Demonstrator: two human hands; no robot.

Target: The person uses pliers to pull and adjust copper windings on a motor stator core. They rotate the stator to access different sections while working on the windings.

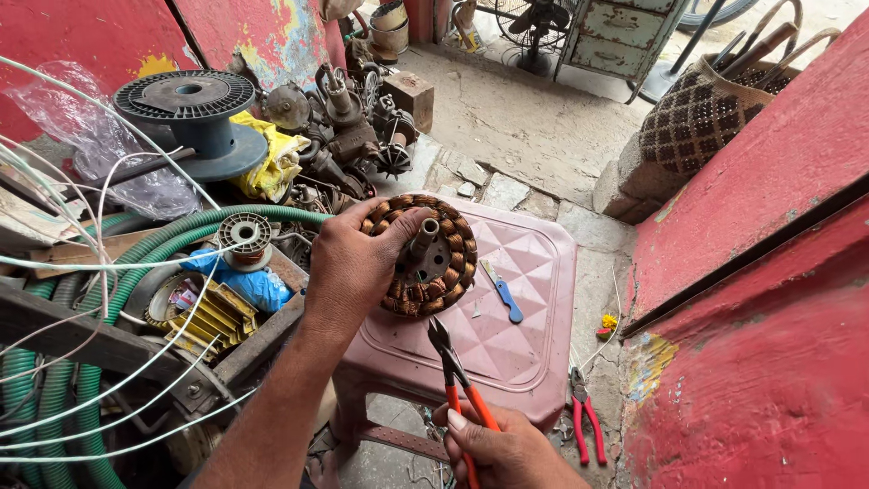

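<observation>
A pink plastic stool (525,335) stands in the middle of the view, with a green hose (136,249) curving past a heap of motor parts and a grey wire spool (195,113) to its left. Above the stool's seat the left hand (348,267) is wrapped around the near-left rim of a round stator wound with copper coils (425,258), holding it tilted up off the seat. Just below the stator the right hand (507,448) is closed on the orange handles of pliers (457,380) whose tip points up toward the coils, while a small blue tool (507,297) lies on the seat just right of the stator.
</observation>
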